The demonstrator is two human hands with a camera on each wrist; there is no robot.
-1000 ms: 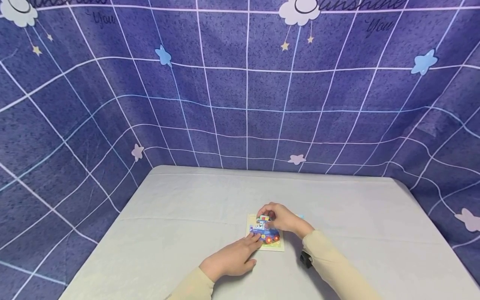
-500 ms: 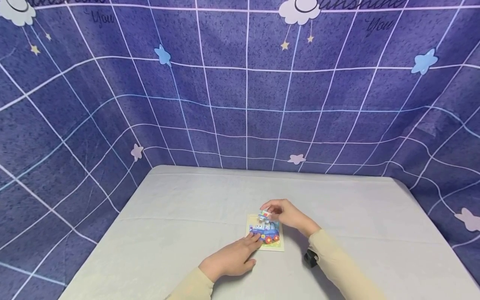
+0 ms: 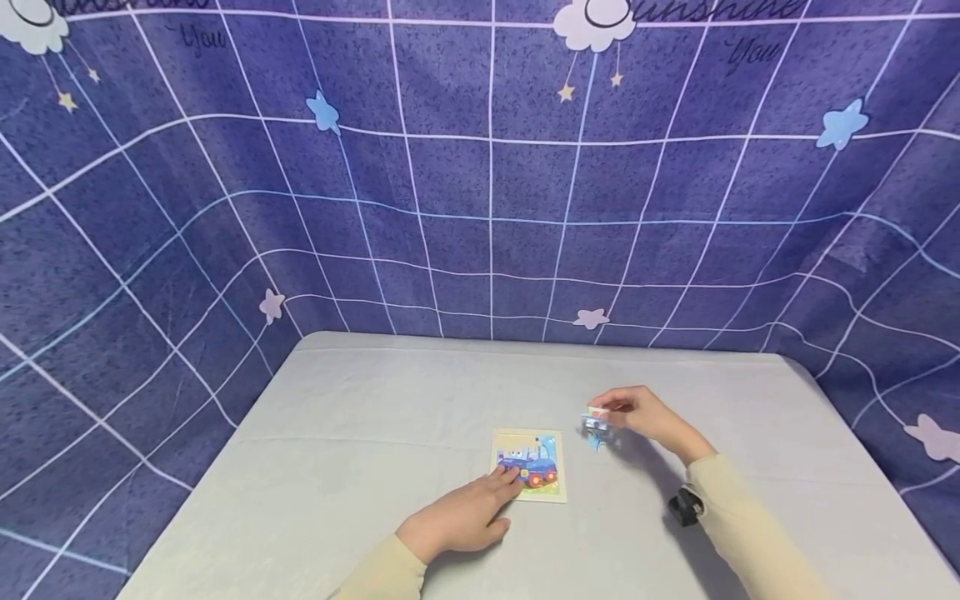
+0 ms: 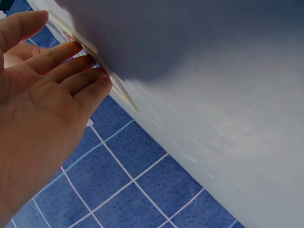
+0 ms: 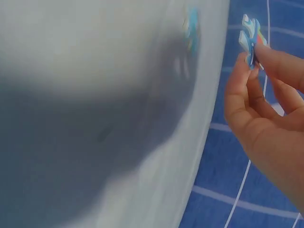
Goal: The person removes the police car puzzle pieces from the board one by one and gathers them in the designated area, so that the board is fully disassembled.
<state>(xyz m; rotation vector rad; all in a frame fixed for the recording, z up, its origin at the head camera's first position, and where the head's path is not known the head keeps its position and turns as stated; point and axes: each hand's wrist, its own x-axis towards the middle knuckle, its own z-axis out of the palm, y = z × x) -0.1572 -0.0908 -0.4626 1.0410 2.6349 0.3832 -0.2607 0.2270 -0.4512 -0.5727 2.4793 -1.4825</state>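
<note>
My left hand [image 3: 467,512] lies with its fingers straight on the lower left part of a small jigsaw puzzle board [image 3: 553,493]. The board has a pale frame and a picture of a blue vehicle with eyes and red wheels. In the left wrist view, the fingertips of that hand [image 4: 57,90] meet the board's edge. To the right of the board, my right hand [image 3: 647,415] pinches a puzzle piece [image 5: 251,40] between thumb and fingers, raised over the table. Just below it in the head view is a light blue puzzle piece [image 3: 597,442] on the table.
A pale cloth covers the table [image 3: 390,392]. Behind and along both sides hangs a purple-blue curtain [image 3: 465,167] with grid lines, stars and clouds. A black device [image 3: 686,506] is strapped at the right wrist.
My right hand has lifted the puzzle piece off the board and carried it to the right, above the other piece. The left hand has stayed on the board.
</note>
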